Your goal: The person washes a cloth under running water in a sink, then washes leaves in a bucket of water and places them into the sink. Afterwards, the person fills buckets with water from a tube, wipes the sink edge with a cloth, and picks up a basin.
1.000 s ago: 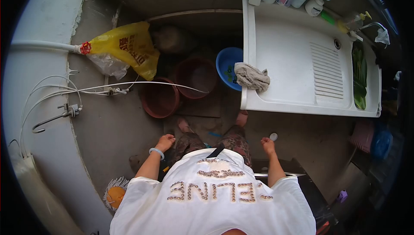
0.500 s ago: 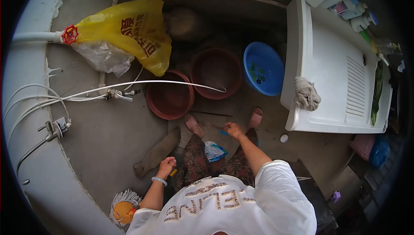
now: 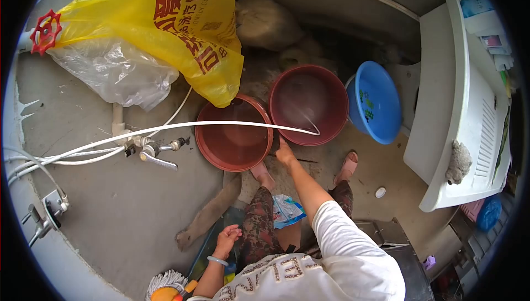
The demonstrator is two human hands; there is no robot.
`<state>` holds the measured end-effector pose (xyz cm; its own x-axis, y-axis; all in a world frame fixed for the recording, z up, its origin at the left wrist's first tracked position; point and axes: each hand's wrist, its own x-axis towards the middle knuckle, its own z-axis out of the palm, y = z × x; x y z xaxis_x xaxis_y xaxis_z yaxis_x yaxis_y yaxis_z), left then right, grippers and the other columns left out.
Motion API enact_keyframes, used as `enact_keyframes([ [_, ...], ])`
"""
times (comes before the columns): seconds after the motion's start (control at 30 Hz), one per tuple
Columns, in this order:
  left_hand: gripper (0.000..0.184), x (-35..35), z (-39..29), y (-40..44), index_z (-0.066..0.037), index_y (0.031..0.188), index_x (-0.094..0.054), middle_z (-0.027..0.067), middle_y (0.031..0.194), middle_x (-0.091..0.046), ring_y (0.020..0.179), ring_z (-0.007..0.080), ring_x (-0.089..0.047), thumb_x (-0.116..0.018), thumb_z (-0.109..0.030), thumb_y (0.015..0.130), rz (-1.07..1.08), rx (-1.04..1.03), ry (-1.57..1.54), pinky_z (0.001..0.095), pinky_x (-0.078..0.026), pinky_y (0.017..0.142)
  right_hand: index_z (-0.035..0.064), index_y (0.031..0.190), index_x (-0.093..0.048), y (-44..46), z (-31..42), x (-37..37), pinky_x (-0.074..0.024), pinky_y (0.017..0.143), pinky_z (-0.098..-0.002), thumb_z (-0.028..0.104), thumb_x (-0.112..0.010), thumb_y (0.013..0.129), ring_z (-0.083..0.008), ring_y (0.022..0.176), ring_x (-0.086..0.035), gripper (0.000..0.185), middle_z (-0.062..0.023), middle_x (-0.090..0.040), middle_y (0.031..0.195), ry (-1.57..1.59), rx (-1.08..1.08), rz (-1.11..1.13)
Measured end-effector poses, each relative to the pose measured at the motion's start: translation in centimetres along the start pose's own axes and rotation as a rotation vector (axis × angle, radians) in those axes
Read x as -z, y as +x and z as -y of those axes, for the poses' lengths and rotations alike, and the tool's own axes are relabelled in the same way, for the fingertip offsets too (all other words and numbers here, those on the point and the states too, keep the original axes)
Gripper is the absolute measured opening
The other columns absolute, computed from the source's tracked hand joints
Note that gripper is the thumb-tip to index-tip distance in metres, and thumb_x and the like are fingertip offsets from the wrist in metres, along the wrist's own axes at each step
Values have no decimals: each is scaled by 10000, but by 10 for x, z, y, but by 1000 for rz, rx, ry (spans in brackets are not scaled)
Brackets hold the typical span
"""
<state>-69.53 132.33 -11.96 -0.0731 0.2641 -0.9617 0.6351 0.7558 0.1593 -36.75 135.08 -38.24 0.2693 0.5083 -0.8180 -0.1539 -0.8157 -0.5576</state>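
Note:
My right hand reaches forward to the gap between two reddish-brown basins. Its fingertips are at or close to the rims of the left basin and the right basin; their exact grip is hidden. A thin white hose crosses over the left basin and ends above the right one, which appears to hold water. Near my left thigh, my left hand, with a pale bangle at the wrist, is empty, its fingers loosely bent and apart. A blue basin leans to the right of the red ones.
A yellow plastic bag and a clear bag hang at upper left, above a metal tap. A white sink with a grey cloth stands at right. A blue-white packet lies between my legs; a mop head is at lower left.
My right hand has moved forward from above my knees to the basins. The left hand's fingers have loosened. The view has shifted, bringing the bags and basins closer.

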Motion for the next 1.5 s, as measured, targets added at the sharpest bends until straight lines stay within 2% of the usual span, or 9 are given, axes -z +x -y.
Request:
enact_keyframes([
  [0.3,293,-9,-10,33,-37,1176,-575,67,1027,-664,918,137,-627,-600,-130,899,25,-36,18,263,-476,794,51,1466,-233,29,-11,-6,-255,1116,-355,29,-573,789,-293,1385,-278,758,-166,-287,1499,359,47,82],
  [0.57,515,-40,-66,72,-9,1316,-445,147,1230,-561,1104,237,-554,-635,-166,863,-200,-168,65,334,-457,894,25,1415,-313,9,-13,-8,-424,943,-312,47,-587,824,-190,1086,-526,651,-102,-528,1196,266,11,24],
  [0.67,675,-59,-111,52,14,1365,-371,193,1349,-450,1299,350,-355,-671,-217,806,-637,-775,995,450,-293,1078,23,1401,-321,-15,5,-5,-480,824,-305,54,-576,843,-147,915,-559,614,-52,-557,1019,451,-65,-2],
  [0.8,721,-63,-127,58,13,1351,-394,186,1367,-434,1372,380,-217,-677,-290,761,-414,-904,1246,544,-45,1139,2,1421,-253,-46,40,-1,-524,696,-306,36,-526,886,-130,795,-551,602,-48,-559,929,854,-116,74],
  [0.97,246,-62,-155,73,-69,943,-645,134,975,-643,947,311,-587,-688,-213,748,-346,-859,1256,439,-426,834,-9,1430,-238,-84,63,30,-465,923,-418,109,-612,835,-231,1024,-561,712,-120,-548,1148,742,-156,90],
  [1.03,187,-56,-171,73,-80,886,-657,125,906,-657,916,308,-609,-679,-218,761,-322,-867,1263,449,-438,803,-4,1377,-352,-102,55,43,-444,944,-398,137,-615,831,-271,1075,-549,622,-142,-541,1178,143,171,-88],
  [1.27,231,-48,-220,61,-63,944,-649,134,970,-661,956,313,-613,-635,-245,803,-371,-810,1388,456,-456,817,24,1068,-588,-346,138,246,-458,843,-414,21,-624,772,-324,992,-559,298,-148,-573,1059,-149,894,-488],
  [1.37,273,-47,-236,63,-68,1003,-651,144,1024,-656,994,313,-608,-628,-261,811,-385,-740,1374,444,-461,839,22,1034,-601,-422,140,307,-466,773,-369,-36,-645,713,-291,945,-550,329,-150,-546,1039,-195,878,-930],
  [1.5,345,-56,-254,46,-81,1114,-641,159,1096,-649,1068,310,-594,-624,-271,826,-354,-571,1369,433,-458,911,2,1349,-332,-424,118,369,-233,1064,-502,56,-687,705,-395,1297,-293,737,-242,-317,1383,-474,586,-1165],
])
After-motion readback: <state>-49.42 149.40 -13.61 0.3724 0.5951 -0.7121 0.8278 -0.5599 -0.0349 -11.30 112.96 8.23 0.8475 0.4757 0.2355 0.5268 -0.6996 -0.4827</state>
